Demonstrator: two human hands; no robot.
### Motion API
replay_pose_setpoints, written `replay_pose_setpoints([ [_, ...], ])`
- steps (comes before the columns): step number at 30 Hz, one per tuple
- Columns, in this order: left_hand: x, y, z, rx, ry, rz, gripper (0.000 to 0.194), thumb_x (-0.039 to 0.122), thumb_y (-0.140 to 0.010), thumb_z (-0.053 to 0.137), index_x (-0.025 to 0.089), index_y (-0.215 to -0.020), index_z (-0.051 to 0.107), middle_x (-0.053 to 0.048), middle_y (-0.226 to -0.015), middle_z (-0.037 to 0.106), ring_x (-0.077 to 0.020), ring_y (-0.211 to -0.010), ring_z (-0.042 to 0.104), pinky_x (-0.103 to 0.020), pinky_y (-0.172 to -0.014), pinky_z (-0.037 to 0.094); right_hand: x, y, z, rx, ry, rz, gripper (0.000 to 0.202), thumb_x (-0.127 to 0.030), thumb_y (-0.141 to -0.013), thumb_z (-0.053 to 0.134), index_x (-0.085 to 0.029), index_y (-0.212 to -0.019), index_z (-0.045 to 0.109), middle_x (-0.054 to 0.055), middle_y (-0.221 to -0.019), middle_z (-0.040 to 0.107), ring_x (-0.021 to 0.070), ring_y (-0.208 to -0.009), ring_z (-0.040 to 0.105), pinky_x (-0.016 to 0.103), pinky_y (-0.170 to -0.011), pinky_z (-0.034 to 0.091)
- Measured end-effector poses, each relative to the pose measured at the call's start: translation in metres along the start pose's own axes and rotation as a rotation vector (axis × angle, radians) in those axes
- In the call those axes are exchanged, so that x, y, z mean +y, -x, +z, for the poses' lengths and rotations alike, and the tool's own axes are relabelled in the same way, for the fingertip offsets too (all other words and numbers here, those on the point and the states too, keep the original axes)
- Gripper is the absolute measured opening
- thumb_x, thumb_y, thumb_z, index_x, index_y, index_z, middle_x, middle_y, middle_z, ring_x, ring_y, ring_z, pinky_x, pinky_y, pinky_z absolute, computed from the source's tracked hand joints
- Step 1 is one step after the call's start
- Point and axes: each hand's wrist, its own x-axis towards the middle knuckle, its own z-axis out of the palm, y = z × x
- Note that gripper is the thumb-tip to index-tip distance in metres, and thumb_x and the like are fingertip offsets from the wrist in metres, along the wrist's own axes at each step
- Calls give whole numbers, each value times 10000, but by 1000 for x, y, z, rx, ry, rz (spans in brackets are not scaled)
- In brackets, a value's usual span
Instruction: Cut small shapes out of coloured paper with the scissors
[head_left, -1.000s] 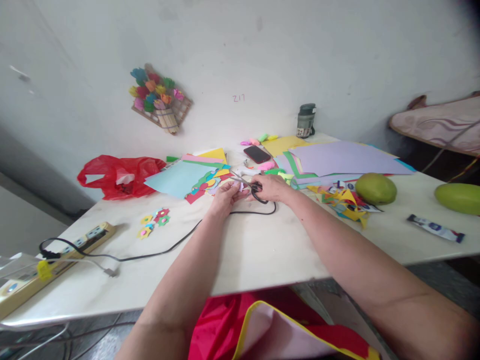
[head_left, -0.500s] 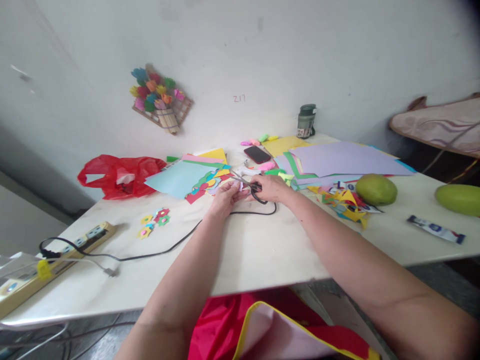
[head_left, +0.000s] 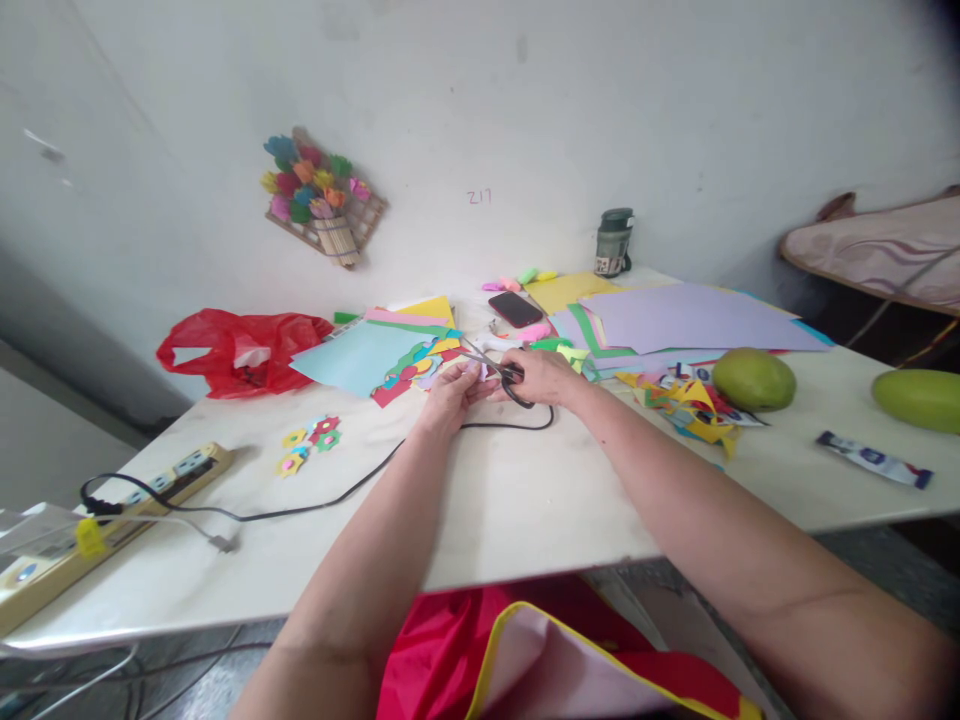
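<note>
In the middle of the table, my right hand is closed round the black handles of a pair of scissors. The blades are apart and point left, over my left hand. Between the fingers and thumb of my left hand is a small pale lilac piece of paper, mostly hidden by fingers and scissors. Just beyond the left hand lie coloured paper cut-outs beside a light blue sheet. Finished-looking paper flowers lie to the left on the table.
A black cord runs from a power strip to near my hands. Paper scraps, a green mango-like fruit and a wrapper lie to the right. Behind are a phone, lilac sheets and a bottle; a red bag is left.
</note>
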Motion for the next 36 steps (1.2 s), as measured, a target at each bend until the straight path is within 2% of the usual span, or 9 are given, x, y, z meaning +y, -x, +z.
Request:
replay_pose_setpoints([
  [5, 0, 0, -1, 2, 1, -2, 204, 230, -747, 803, 163, -777, 613, -9, -763, 726, -159, -682, 736, -356, -859, 615, 1, 0, -1, -2, 8, 8, 457, -509, -730, 748, -256, -1105, 683, 31, -918, 751, 231, -901, 688, 286, -723, 452],
  [18, -3, -3, -3, 12, -6, 12, 215, 227, -730, 815, 159, -766, 615, -5, -738, 717, -163, -678, 736, -374, -881, 607, 0, 0, -1, -7, 34, 4, 491, -564, -750, 717, -257, -1131, 688, 38, -949, 767, 247, -929, 695, 295, -724, 455],
  [36, -3, -4, -4, 25, 0, 18, 232, 218, -723, 823, 155, -730, 600, 3, -701, 711, -151, -683, 728, -381, -917, 596, -3, 1, -2, -9, 49, -5, 430, -512, -770, 698, -247, -1109, 687, 44, -971, 769, 251, -929, 695, 300, -704, 443],
])
